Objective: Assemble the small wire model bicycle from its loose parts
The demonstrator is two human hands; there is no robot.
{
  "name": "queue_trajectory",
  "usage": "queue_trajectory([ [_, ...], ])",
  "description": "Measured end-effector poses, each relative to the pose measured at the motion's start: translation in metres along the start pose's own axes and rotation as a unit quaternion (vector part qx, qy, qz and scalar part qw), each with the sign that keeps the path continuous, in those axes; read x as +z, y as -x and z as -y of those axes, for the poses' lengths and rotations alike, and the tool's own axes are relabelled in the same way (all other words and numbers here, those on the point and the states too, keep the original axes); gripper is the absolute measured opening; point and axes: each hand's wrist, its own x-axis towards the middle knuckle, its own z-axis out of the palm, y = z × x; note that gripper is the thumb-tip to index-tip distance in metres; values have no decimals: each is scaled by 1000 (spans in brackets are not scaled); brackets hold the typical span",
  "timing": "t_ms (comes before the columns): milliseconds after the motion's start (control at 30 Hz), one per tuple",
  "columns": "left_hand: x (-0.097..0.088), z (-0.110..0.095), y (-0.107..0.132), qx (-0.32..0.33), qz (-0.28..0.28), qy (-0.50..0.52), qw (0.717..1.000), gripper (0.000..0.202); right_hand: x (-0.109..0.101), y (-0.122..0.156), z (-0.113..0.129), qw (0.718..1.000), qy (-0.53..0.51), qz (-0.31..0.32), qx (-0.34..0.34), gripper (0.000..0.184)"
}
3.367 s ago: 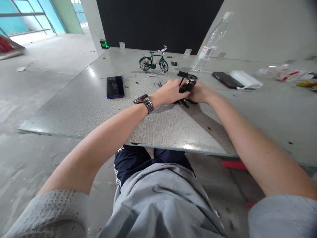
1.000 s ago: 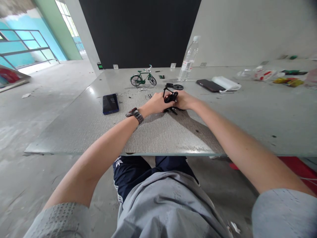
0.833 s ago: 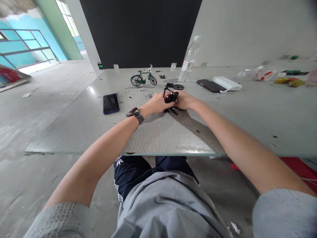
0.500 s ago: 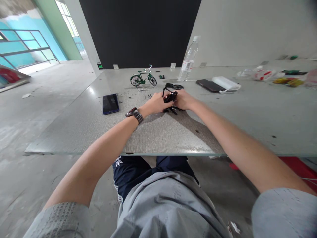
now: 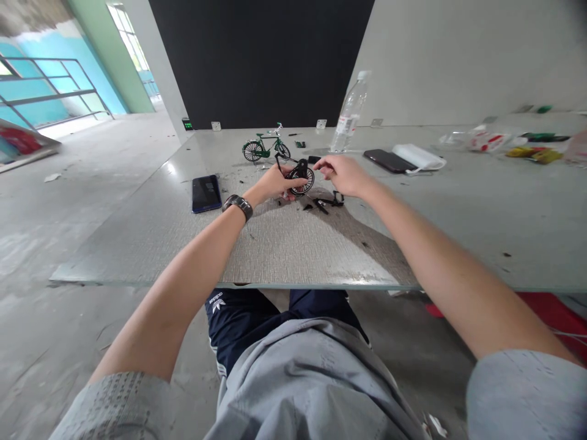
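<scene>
My left hand (image 5: 274,183) grips a small black model bicycle part (image 5: 297,175), a frame with one wheel, held upright just above the grey table (image 5: 293,244). My right hand (image 5: 342,173) hovers to the right of it with the thumb and forefinger pinched; whether anything sits between them I cannot make out. Loose black parts (image 5: 326,202) lie on the table under and between my hands. A finished green model bicycle (image 5: 266,147) stands farther back.
A dark blue phone (image 5: 206,193) lies left of my hands. At the back stand a clear plastic bottle (image 5: 349,112), a black phone (image 5: 388,161) and a white case (image 5: 419,156). Wrappers (image 5: 495,138) lie at the far right. The table's front edge runs above my knees.
My hands have come apart. The left has lifted the black frame and wheel up and to the left; the right has let go of it and risen to the right.
</scene>
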Motion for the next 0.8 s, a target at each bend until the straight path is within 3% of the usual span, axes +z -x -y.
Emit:
queue_trajectory([
  [200,-14,13,-4,-17,-2,33,999,18,1,3,17,998,-60,-21,-1,38],
  [500,-14,16,-5,-17,6,32,999,18,12,8,40,995,-63,-61,-51,31],
  [800,-14,24,-9,-28,-2,53,998,14,8,10,26,998,53,-20,12,15],
])
